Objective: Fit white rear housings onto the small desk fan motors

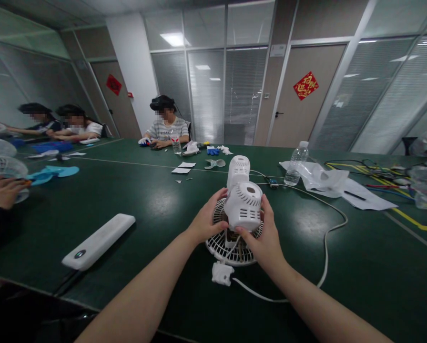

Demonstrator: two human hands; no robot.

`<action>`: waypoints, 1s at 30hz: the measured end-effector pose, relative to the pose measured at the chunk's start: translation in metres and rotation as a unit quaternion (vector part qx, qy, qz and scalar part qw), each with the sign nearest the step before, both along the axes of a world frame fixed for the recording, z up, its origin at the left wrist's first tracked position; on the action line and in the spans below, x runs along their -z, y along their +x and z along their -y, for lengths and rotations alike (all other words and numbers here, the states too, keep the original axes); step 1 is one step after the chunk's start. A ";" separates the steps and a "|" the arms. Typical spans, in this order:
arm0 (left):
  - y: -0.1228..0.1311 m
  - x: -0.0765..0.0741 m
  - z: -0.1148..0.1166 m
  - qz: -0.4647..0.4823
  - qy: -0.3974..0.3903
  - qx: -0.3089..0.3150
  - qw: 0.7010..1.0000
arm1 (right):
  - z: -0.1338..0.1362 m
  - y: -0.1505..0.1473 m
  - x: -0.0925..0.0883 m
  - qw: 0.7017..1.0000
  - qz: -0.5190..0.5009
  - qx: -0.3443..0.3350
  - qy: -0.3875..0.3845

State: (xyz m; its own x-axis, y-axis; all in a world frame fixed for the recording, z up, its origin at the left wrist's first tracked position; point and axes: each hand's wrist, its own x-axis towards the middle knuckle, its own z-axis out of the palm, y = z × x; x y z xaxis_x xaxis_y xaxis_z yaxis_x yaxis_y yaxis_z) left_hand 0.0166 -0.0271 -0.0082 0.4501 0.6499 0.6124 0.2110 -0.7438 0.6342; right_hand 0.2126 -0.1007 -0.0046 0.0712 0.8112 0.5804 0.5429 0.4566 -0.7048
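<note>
A white vented plastic fan motor cover (245, 212) is gripped from both sides just above a white round fan grille (215, 247) that lies on the table. My left hand (207, 220) closes on the cover's left side, thumb at its lower edge. On the opposite side, my right hand (267, 238) holds it with fingers along the edge and thumb in front. Part of the motor shows beneath the cover. Directly behind stands another white vented piece (239, 166); whether it joins the cover, I cannot tell. A small white plastic block (222, 274) on a cable lies in front of the grille.
A white power bank (99, 240) lies to the left. A white cable (327, 247) loops along the right, near a water bottle (297, 163), plastic bags and paper (363, 193). Co-workers sit across and at left; one's hand (1, 190) is beside light-blue fan blades (56, 171).
</note>
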 end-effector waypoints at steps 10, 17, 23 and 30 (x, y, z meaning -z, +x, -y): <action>0.000 -0.015 0.008 -0.111 -0.098 0.042 0.988 | 0.009 0.005 0.002 0.996 0.066 -0.046 -0.028; -0.004 -0.019 0.009 -0.146 -0.100 0.043 0.983 | 0.003 0.020 -0.002 0.991 0.067 -0.092 -0.066; -0.004 -0.026 0.011 -0.145 -0.124 0.066 0.979 | -0.013 0.039 -0.002 0.973 0.050 -0.187 -0.122; -0.006 -0.029 0.010 -0.129 -0.132 0.075 0.980 | -0.014 0.038 -0.008 0.969 0.026 -0.205 -0.131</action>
